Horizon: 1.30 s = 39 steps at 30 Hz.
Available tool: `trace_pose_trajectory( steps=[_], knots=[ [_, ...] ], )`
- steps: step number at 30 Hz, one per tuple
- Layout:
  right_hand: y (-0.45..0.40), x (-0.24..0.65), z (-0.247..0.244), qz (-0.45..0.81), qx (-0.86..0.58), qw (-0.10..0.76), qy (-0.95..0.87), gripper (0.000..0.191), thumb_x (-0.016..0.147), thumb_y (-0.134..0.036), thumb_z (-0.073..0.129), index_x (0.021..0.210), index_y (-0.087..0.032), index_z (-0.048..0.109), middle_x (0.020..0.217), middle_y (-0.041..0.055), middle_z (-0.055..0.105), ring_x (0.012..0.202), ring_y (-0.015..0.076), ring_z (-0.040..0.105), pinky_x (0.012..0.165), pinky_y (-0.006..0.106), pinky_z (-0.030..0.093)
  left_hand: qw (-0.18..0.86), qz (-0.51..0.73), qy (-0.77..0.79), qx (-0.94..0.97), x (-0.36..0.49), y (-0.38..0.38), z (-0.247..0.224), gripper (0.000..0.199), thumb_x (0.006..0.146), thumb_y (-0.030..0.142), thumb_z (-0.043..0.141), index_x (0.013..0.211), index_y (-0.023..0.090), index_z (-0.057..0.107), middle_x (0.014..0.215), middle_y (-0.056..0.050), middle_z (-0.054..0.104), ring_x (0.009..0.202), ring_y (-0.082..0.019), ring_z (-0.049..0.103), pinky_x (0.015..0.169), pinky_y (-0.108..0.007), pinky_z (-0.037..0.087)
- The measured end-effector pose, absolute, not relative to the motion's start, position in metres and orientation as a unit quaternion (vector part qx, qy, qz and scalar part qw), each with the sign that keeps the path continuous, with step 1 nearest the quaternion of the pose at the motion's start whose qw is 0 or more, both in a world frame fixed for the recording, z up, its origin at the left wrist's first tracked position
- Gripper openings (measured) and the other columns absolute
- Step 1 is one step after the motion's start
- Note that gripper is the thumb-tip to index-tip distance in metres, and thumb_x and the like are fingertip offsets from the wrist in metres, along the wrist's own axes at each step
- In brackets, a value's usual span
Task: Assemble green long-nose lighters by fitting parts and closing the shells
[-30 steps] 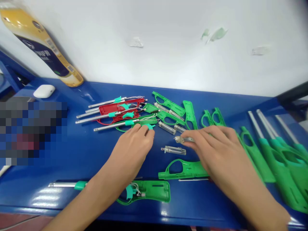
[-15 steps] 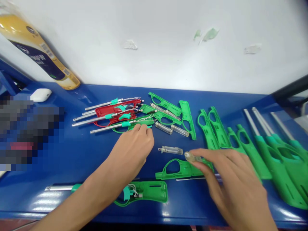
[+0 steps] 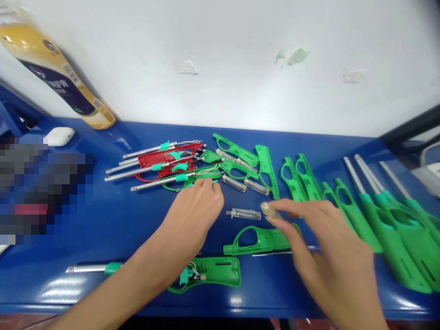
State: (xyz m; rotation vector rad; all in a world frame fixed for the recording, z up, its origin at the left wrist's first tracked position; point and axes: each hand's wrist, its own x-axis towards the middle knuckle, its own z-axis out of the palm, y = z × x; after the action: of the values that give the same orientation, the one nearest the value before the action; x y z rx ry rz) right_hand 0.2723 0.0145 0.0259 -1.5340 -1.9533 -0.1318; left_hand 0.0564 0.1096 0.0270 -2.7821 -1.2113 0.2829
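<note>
My right hand (image 3: 319,243) pinches a small clear tank (image 3: 271,211) between thumb and fingertips, its end facing left. Just left of it, another clear tank (image 3: 245,214) lies on the blue table. My left hand (image 3: 199,206) is closed beside a green shell (image 3: 208,173) at the pile of metal-tubed parts; what its fingertips hold is hidden. Below my right hand lies an open green handle half (image 3: 263,240). Under my left forearm a green shell (image 3: 222,271) holds white wires and a teal piece.
Red shell (image 3: 151,159) and metal tubes lie at the back left. Green shells (image 3: 268,169) and clear tanks (image 3: 257,187) sit in the middle. Several green lighters (image 3: 392,238) line the right. A yellow bottle (image 3: 68,78) and white case (image 3: 59,136) stand at left.
My right hand has shifted slightly up and left with the tank, which now shows less between the fingers. My left hand has moved slightly right, still closed.
</note>
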Motion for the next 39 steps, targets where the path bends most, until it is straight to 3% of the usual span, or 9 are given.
trace_pose_trajectory(
  steps=[7,10,14,18,22,28,39],
  knots=[
    [0.022,0.279,0.014,-0.035,-0.584,0.335,-0.738,0.015,0.107,-0.019,0.066,0.121,-0.025,0.067,0.106,-0.0024,0.077,0.095,0.0141,0.067,0.089,0.028,0.048,0.004,0.071,-0.398,-0.915,0.061,0.110,0.027,0.014,0.100,0.025,0.076,0.105,0.014,0.068,0.098,-0.001,0.070,0.084,-0.014,0.070,0.071,-0.029,0.062],
    [0.027,0.281,0.008,-0.023,-0.583,0.335,-0.739,0.018,0.106,-0.018,0.068,0.122,-0.025,0.066,0.106,-0.0029,0.077,0.097,0.0142,0.067,0.090,0.028,0.048,-0.010,0.052,-0.399,-0.916,0.062,0.107,0.026,0.010,0.096,0.012,0.074,0.104,0.014,0.068,0.098,-0.001,0.069,0.083,-0.015,0.069,0.069,-0.028,0.059],
    [0.031,0.282,0.002,-0.015,-0.580,0.340,-0.740,0.018,0.106,-0.018,0.067,0.123,-0.026,0.066,0.108,-0.0022,0.078,0.099,0.0151,0.067,0.092,0.030,0.048,-0.023,0.003,-0.402,-0.916,0.054,0.106,0.020,0.019,0.095,-0.001,0.058,0.101,0.016,0.066,0.096,-0.004,0.069,0.082,-0.022,0.069,0.060,-0.031,0.049],
    [0.032,0.284,0.001,-0.015,-0.578,0.347,-0.739,0.018,0.107,-0.019,0.067,0.123,-0.026,0.066,0.108,-0.0019,0.079,0.098,0.0156,0.066,0.093,0.031,0.048,-0.046,-0.053,-0.404,-0.912,0.044,0.104,0.014,0.023,0.105,0.005,0.047,0.103,0.020,0.064,0.099,-0.002,0.068,0.081,-0.019,0.067,0.062,-0.030,0.043],
    [0.032,0.285,0.000,-0.012,-0.580,0.346,-0.737,0.017,0.107,-0.019,0.067,0.122,-0.026,0.066,0.108,-0.0020,0.079,0.098,0.0157,0.065,0.092,0.031,0.048,-0.072,-0.091,-0.409,-0.905,0.042,0.103,0.012,0.018,0.109,0.012,0.050,0.101,0.021,0.064,0.096,0.000,0.067,0.080,-0.017,0.067,0.066,-0.030,0.044],
    [0.032,0.286,-0.001,-0.003,-0.577,0.349,-0.739,0.016,0.107,-0.020,0.067,0.122,-0.025,0.066,0.109,-0.0014,0.079,0.099,0.0163,0.065,0.094,0.032,0.047,-0.089,-0.108,-0.412,-0.900,0.040,0.099,0.013,0.012,0.106,0.014,0.057,0.100,0.021,0.065,0.094,0.001,0.067,0.082,-0.019,0.068,0.063,-0.032,0.042],
    [0.032,0.287,-0.002,0.006,-0.577,0.351,-0.738,0.015,0.107,-0.021,0.067,0.122,-0.025,0.067,0.110,-0.0008,0.079,0.098,0.0165,0.064,0.094,0.032,0.045,-0.120,-0.145,-0.424,-0.886,0.031,0.092,0.010,0.014,0.108,0.017,0.054,0.101,0.022,0.066,0.096,0.000,0.067,0.083,-0.021,0.069,0.064,-0.032,0.043]
  ],
)
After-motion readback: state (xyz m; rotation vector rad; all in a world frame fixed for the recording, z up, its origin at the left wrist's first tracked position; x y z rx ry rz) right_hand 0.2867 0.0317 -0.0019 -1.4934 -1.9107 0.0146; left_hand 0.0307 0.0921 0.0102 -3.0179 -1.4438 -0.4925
